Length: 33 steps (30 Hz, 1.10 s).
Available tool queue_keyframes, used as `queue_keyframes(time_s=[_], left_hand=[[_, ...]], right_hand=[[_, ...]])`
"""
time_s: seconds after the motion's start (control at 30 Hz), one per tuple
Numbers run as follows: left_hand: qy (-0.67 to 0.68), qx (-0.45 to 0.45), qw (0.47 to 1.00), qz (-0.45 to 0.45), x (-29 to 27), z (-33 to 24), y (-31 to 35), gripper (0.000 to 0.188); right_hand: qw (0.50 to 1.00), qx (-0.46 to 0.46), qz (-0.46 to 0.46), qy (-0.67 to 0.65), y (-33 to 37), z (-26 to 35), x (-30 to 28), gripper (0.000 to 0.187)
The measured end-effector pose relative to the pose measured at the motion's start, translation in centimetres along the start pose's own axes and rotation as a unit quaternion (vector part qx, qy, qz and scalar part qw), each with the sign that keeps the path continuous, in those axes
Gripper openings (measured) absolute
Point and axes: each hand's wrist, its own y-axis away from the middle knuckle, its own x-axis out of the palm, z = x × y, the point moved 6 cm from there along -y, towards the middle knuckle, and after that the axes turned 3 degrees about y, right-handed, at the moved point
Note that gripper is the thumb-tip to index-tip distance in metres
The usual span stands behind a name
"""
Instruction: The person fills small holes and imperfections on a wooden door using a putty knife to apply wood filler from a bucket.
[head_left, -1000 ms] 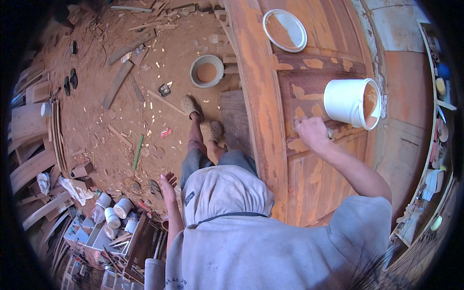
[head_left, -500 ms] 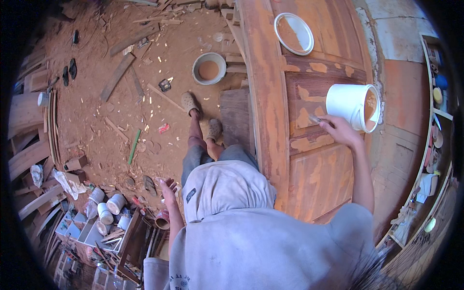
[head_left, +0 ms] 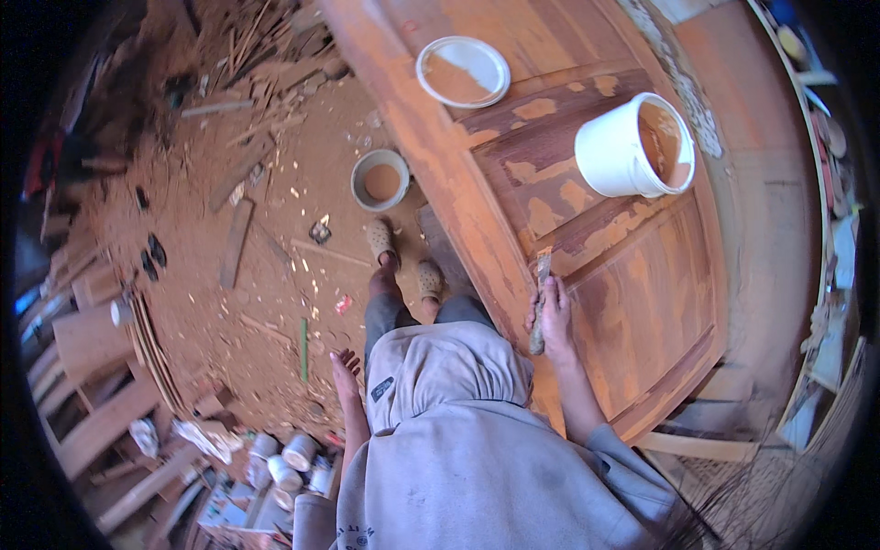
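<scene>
My right hand (head_left: 554, 316) is wrapped round a putty knife (head_left: 538, 341), its blade pointing away from me with orange-brown paste at the tip. It is over the near edge of a wooden panelled door (head_left: 632, 335) patched with the same paste. On the door stands a white bucket (head_left: 605, 151) with orange-brown paste inside. Farther off on the door rests a white lid (head_left: 502, 69), partly covered in paste. My left hand (head_left: 346, 374) hangs at my left side, fingers apart and holding nothing.
A grey basin (head_left: 359, 183) of brownish liquid sits on the dirt floor beyond my feet. Wood scraps, a plank (head_left: 236, 243) and a green stick (head_left: 303, 348) lie about. Paint cans (head_left: 300, 451) crowd the lower left; shelves (head_left: 830, 229) line the right.
My right hand has drawn back from beside the bucket toward my body, with the putty knife now pointing away. My view has turned, and the left hand stays open.
</scene>
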Motion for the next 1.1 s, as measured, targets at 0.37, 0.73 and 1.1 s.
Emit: queue_keyframes(time_s=[0.37,0.73,1.1], left_hand=[[-0.233,0.081,0.954,0.172,7.3,-15.1,-13.1,0.081],[0.003,0.143,0.987,0.075,25.9,-43.2,-21.6,0.079],[-0.175,0.221,0.959,-0.038,36.9,-47.9,-19.3,0.088]], right_hand=[[0.98,-0.006,-0.159,-0.121,-0.2,-2.3,1.1,0.026],[0.868,-0.043,-0.425,0.252,-1.6,1.1,8.9,0.048],[0.852,0.048,-0.472,0.22,-3.3,1.6,10.7,0.052]])
